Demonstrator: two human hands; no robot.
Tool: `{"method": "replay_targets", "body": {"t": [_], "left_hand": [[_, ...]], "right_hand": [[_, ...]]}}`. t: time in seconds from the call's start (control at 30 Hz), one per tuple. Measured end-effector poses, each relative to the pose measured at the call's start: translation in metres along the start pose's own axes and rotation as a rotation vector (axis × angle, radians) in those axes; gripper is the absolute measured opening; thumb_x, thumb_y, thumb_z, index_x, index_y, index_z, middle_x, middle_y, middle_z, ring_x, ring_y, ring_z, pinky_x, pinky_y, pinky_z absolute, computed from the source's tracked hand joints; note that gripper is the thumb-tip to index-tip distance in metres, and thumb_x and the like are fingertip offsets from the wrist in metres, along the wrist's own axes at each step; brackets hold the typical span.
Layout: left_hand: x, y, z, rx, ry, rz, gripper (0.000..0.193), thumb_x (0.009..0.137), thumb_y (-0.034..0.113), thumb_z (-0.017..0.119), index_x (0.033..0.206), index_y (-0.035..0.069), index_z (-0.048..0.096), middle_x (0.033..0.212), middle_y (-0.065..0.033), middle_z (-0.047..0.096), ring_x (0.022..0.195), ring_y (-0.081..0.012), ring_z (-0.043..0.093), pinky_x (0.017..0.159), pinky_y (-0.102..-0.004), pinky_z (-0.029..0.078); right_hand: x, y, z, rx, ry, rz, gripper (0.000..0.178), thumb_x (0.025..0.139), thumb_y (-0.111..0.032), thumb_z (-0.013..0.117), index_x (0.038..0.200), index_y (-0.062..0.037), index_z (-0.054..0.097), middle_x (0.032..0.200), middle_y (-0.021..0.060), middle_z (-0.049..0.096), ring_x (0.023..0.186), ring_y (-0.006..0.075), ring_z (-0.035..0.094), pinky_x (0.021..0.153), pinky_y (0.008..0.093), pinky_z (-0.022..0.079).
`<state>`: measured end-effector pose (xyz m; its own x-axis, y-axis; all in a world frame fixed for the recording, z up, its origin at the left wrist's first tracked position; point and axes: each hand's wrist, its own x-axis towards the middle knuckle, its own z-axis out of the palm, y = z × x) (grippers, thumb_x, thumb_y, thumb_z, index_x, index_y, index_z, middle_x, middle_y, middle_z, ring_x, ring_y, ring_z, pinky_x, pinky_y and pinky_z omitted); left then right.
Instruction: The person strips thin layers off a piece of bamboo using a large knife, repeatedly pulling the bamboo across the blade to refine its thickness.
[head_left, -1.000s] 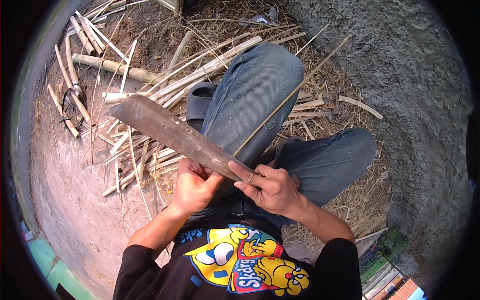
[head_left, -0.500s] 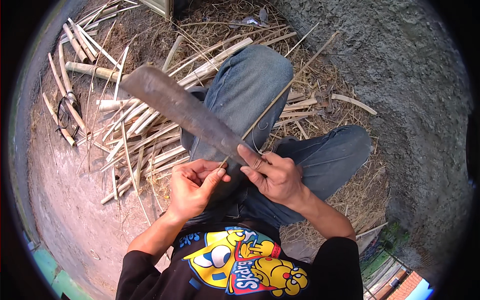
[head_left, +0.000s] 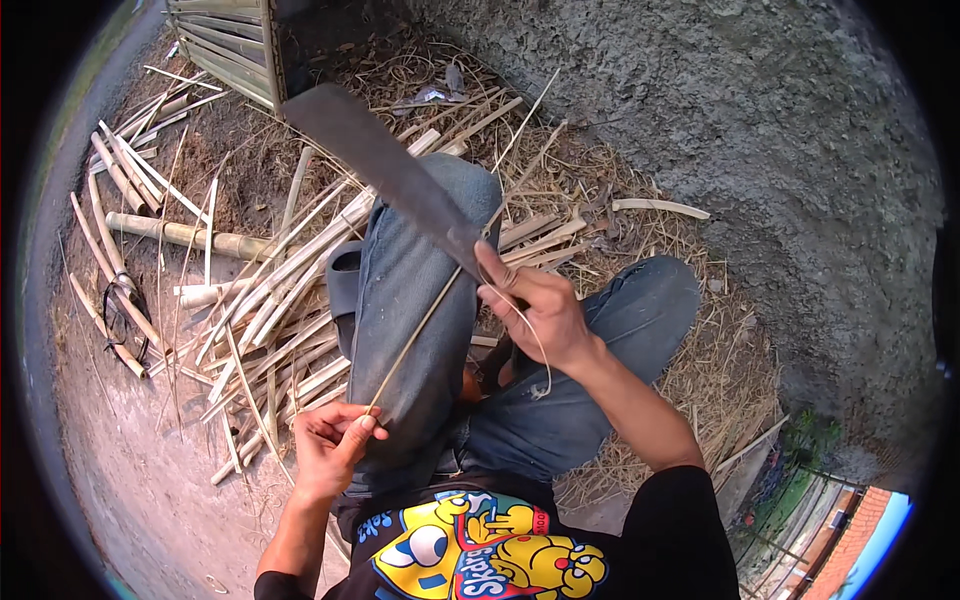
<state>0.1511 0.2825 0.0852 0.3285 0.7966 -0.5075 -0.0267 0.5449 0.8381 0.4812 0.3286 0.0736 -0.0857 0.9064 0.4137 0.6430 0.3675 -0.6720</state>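
Observation:
Pinched in my left hand (head_left: 335, 440) is the near end of a thin bamboo strip (head_left: 418, 335), which slants up across my raised knee. My right hand (head_left: 540, 310) is closed on the lower end of a machete (head_left: 390, 185); its handle is hidden by the fingers. The broad dark blade points up and to the left, over the knee. Where the strip meets the blade, close to my right fingers, it passes under or against the edge. A thin curled shaving (head_left: 535, 340) hangs beside my right hand.
Split bamboo pieces (head_left: 290, 280) lie heaped left of my leg, with a thicker bamboo pole (head_left: 190, 232) beyond. A slatted bamboo frame (head_left: 225, 45) stands at the far left. A rough grey wall (head_left: 780, 180) rises on the right, above straw-like shavings (head_left: 730, 340).
My left hand has drawn down and left, away from the right hand, with the strip's end. More strip now lies between the hands. The curled shaving has lengthened. The view has shifted.

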Motion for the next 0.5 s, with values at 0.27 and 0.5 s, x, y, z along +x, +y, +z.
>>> {"method": "replay_targets", "body": {"t": [0.27, 0.5], "left_hand": [[-0.002, -0.013, -0.018, 0.025, -0.007, -0.009, 0.012, 0.094, 0.009, 0.072, 0.099, -0.003, 0.073, 0.072, -0.0107, 0.072, 0.047, -0.0045, 0.048, 0.043, -0.0208, 0.032], [-0.020, -0.051, -0.059, 0.094, -0.048, 0.042, 0.013, 0.097, 0.008, 0.071, 0.100, -0.005, 0.073, 0.076, -0.0110, 0.074, 0.050, -0.0010, 0.045, 0.046, -0.0188, 0.033]], "right_hand": [[-0.003, -0.012, -0.006, -0.061, -0.225, -0.032, 0.049, 0.097, -0.030, 0.070, 0.145, -0.0226, 0.059, 0.066, 0.0104, 0.061, 0.057, 0.0266, 0.062, 0.058, 0.0395, 0.050], [0.042, 0.056, -0.055, 0.098, 0.205, 0.410, 0.046, 0.105, -0.033, 0.059, 0.149, -0.0186, 0.053, 0.067, 0.0013, 0.057, 0.057, 0.0079, 0.058, 0.052, 0.0320, 0.047]]}}
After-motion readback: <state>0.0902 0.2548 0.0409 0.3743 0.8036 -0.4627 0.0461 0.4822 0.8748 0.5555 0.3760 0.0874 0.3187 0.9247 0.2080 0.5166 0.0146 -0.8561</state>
